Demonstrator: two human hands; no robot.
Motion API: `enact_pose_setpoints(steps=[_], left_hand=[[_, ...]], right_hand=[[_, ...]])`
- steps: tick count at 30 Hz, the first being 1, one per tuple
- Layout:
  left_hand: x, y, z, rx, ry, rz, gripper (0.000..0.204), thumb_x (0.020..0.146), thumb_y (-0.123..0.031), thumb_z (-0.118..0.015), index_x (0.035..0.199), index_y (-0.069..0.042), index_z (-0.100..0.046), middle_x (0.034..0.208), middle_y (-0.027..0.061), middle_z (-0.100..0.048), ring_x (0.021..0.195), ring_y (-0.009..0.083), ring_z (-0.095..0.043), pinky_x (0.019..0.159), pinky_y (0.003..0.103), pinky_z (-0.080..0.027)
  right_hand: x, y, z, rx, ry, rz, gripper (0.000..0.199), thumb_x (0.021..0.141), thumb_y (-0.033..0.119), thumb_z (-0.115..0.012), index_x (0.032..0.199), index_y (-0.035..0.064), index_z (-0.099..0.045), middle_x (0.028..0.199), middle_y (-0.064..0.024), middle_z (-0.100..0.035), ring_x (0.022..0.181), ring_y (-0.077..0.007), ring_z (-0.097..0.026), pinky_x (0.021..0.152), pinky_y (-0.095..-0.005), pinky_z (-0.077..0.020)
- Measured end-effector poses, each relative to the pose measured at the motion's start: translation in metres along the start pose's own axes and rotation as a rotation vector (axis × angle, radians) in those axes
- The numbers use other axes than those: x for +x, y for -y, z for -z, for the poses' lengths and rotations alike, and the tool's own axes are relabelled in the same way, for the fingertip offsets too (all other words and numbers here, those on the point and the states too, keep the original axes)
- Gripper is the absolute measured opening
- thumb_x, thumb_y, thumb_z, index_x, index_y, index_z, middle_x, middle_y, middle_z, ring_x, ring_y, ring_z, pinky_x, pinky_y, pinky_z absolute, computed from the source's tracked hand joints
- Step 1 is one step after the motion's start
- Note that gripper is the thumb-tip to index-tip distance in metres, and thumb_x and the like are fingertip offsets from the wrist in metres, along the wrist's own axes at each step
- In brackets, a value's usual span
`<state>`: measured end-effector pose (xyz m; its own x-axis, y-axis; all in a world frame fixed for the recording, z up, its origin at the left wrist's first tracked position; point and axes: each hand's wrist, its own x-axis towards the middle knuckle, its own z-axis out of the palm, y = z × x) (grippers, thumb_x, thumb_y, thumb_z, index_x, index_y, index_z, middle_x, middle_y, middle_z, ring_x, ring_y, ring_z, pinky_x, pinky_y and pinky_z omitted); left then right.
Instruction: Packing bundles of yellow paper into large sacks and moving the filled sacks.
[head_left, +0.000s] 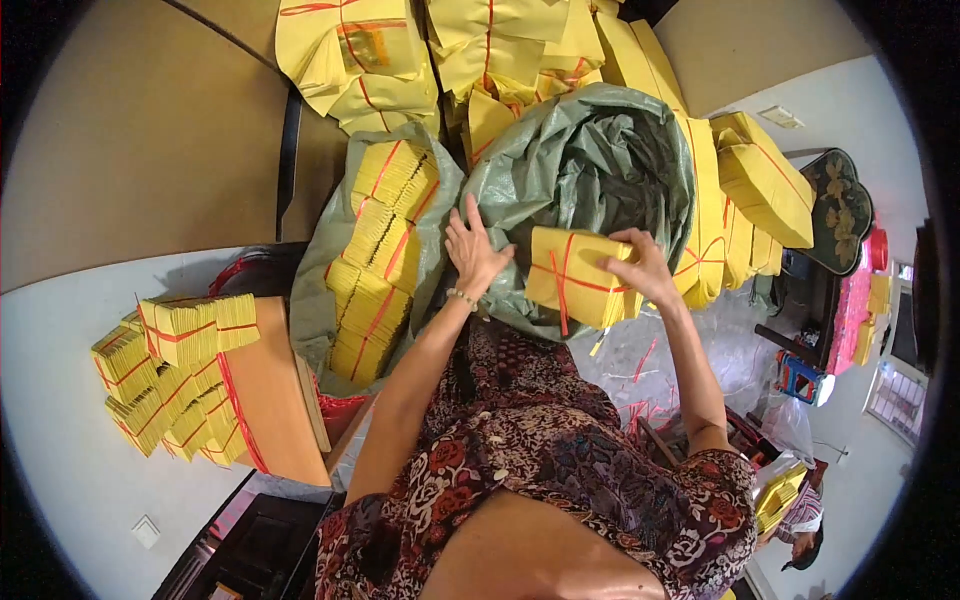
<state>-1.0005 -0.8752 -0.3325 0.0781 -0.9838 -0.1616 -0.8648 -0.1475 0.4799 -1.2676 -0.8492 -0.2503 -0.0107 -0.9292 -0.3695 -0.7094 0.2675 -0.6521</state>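
A bundle of yellow paper (566, 262), tied crosswise with red string, is held by my right hand (643, 268), fingers on top and closed round its right end. It hangs over the near side of a green woven sack (515, 190), whose wide mouth gapes and shows a crumpled inside. Flat against that sack's left side lies my left hand (475, 250), its fingers spread and nothing in them. Just left of it stands another green sack (325, 250), filled with stacked yellow paper bundles (385, 250) bound in red.
Large tied yellow paper bundles (500, 40) are piled behind the sacks, with more bundles (765, 185) at the right. At the left, a wooden table (285, 390) carries several stacks of folded yellow paper (175, 375). Red string scraps (640, 410) litter the floor. A person (803, 520) is at the lower right.
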Motion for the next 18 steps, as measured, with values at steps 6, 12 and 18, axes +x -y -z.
enact_pose_setpoints(steps=[6, 12, 18], left_hand=[[0.011, 0.038, -0.006, -0.238, -0.039, 0.047, 0.079, 0.068, -0.002, -0.063, 0.135, -0.004, -0.021, 0.112, 0.0261, -0.049, 0.097, 0.0398, -0.052, 0.084, 0.043, -0.043], [-0.014, 0.036, 0.009, -0.377, -0.09, -0.016, 0.063, 0.066, -0.002, -0.062, 0.123, -0.004, -0.037, 0.106, 0.0227, -0.05, 0.1, 0.0388, -0.051, 0.084, 0.043, -0.042], [0.001, 0.071, 0.019, -1.015, -0.152, 0.471, 0.045, 0.067, 0.001, -0.057, 0.111, -0.002, -0.049, 0.097, 0.0112, -0.056, 0.084, 0.0181, -0.054, 0.075, 0.028, -0.044]], right_hand=[[0.017, 0.023, -0.026, -0.378, 0.085, -0.04, 0.064, 0.055, 0.05, -0.071, 0.104, 0.0092, -0.062, 0.101, -0.0125, -0.055, 0.1, -0.033, -0.045, 0.088, -0.0398, -0.0399], [0.065, 0.059, -0.061, -0.406, 0.132, -0.045, 0.072, 0.055, 0.052, -0.07, 0.112, 0.0107, -0.058, 0.116, -0.0142, -0.048, 0.11, -0.0377, -0.04, 0.091, -0.0476, -0.0389], [0.1, 0.047, -0.073, -0.499, 0.127, -0.144, 0.077, 0.056, 0.055, -0.069, 0.119, 0.0123, -0.055, 0.128, -0.0151, -0.042, 0.123, -0.0413, -0.03, 0.095, -0.0491, -0.0371]])
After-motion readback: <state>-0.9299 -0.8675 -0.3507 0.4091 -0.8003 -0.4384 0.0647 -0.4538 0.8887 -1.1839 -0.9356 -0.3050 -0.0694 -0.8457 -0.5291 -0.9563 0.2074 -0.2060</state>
